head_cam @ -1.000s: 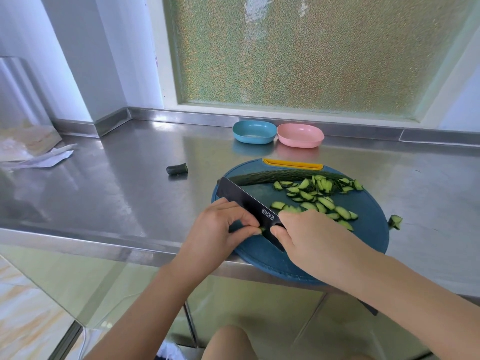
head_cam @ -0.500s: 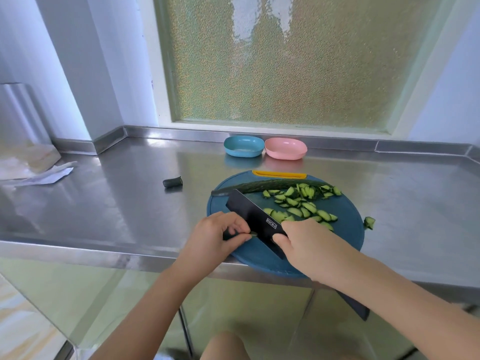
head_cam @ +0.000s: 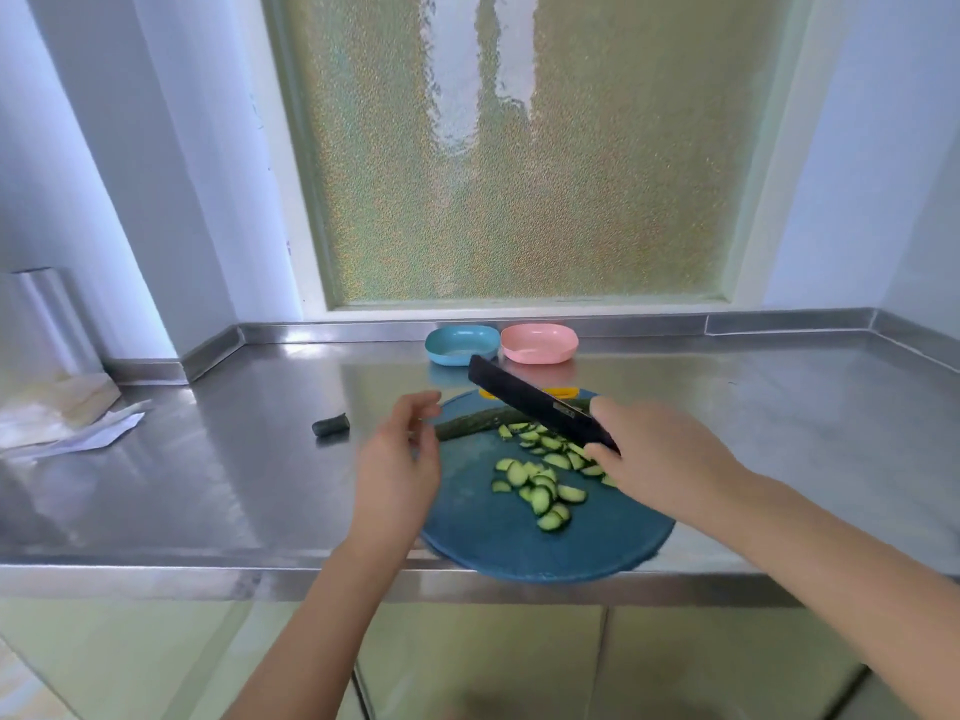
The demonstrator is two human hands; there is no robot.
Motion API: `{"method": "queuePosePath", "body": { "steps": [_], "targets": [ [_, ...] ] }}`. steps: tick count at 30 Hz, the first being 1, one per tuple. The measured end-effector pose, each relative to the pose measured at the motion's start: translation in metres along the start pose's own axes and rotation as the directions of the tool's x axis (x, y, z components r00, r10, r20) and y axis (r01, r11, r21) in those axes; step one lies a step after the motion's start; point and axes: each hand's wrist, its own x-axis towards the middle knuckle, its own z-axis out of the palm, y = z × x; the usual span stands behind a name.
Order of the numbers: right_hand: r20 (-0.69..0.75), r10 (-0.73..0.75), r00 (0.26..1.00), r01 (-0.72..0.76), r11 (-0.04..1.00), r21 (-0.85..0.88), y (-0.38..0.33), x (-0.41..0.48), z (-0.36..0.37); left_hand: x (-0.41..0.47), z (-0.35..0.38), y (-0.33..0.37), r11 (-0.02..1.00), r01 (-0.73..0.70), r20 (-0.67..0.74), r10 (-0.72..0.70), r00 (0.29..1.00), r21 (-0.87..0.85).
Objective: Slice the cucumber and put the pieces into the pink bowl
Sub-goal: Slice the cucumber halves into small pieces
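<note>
Head view, steel counter [head_cam: 208, 485] under a frosted window [head_cam: 519, 148].

Right hand [head_cam: 660, 459]: fingers wrapped round the handle of a black knife [head_cam: 535, 402]. The handle is hidden inside the grip. The blade runs up and to the left from the hand, crosses over the uncut cucumber [head_cam: 467, 423] and ends with its tip in front of the blue bowl [head_cam: 461, 345]. The blade appears held above the board rather than resting on it.

Left hand [head_cam: 397, 459]: fingers loosely curled and holding nothing. It hovers at the left edge of the round blue cutting board [head_cam: 519, 548], just beside the cucumber's left end. The outline is slightly blurred, so I cannot tell whether a fingertip touches the cucumber.

Cucumber: the remaining length lies across the far part of the board, its right portion covered by the blade and the right hand. The cucumber slices [head_cam: 540, 485] — thin half-rounds — are scattered over the board's middle, from just under the blade toward the near side, and some overlap.

Pink bowl [head_cam: 539, 344]: at the back of the counter against the steel upstand, touching or just beside the blue bowl on its left, and behind the board's yellow grip [head_cam: 563, 392]. The slices are apart from it.

Other items — a dark cut-off cucumber end [head_cam: 330, 425] on the counter left of the board, and crumpled paper [head_cam: 78, 433] at the far left.
</note>
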Motion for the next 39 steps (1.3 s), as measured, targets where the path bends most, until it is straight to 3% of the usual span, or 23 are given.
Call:
{"method": "queuePosePath", "body": {
  "steps": [2, 3, 6, 9, 18, 22, 24, 27, 31, 34, 39],
  "targets": [
    [-0.008, -0.064, 0.998, 0.062, 0.991, -0.118, 0.006, -0.005, 0.001, -0.002, -0.004, 0.009, 0.989, -0.122, -0.055, 0.126, 0.990, 0.084],
    [-0.019, -0.101, 0.995, 0.096, 0.978, -0.184, 0.009, -0.006, 0.002, -0.006, -0.005, 0.014, 0.969, -0.204, 0.001, 0.206, 0.979, 0.138],
    [-0.064, -0.205, 0.977, 0.177, 0.937, -0.301, 0.013, -0.011, 0.004, -0.020, 0.004, 0.028, 0.883, -0.426, 0.307, 0.358, 0.882, 0.194],
    [-0.124, -0.286, 0.950, 0.224, 0.903, -0.367, 0.016, -0.014, 0.008, -0.033, 0.018, 0.036, 0.826, -0.537, 0.548, 0.372, 0.749, 0.173],
    [-0.171, -0.341, 0.924, 0.254, 0.884, -0.393, 0.035, -0.019, 0.004, -0.025, 0.034, 0.027, 0.789, -0.578, 0.660, 0.322, 0.679, 0.210],
    [-0.181, -0.327, 0.928, 0.231, 0.883, -0.408, 0.040, -0.018, -0.004, 0.002, 0.037, 0.011, 0.802, -0.515, 0.683, 0.196, 0.704, 0.301],
    [-0.188, -0.301, 0.935, 0.193, 0.876, -0.443, 0.045, -0.016, -0.005, 0.015, 0.038, 0.007, 0.820, -0.467, 0.722, 0.100, 0.685, 0.330],
    [-0.256, -0.197, 0.946, 0.112, 0.943, -0.312, 0.054, -0.021, -0.010, 0.033, 0.038, 0.006, 0.846, -0.421, 0.763, 0.026, 0.646, 0.327],
    [0.004, 0.052, 0.999, -0.052, 0.997, 0.049, 0.068, -0.023, -0.011, 0.062, 0.029, -0.005, 0.884, -0.279, 0.723, -0.091, 0.685, 0.375],
    [0.081, 0.054, 0.995, -0.073, 0.963, 0.258, 0.073, -0.023, -0.008, 0.085, 0.027, -0.019, 0.886, -0.194, 0.633, -0.135, 0.762, 0.422],
    [0.244, -0.077, 0.967, -0.015, 0.934, 0.356, 0.065, -0.029, 0.001, 0.102, 0.043, -0.017, 0.873, -0.195, 0.624, -0.149, 0.767, 0.448]
  ]
}}
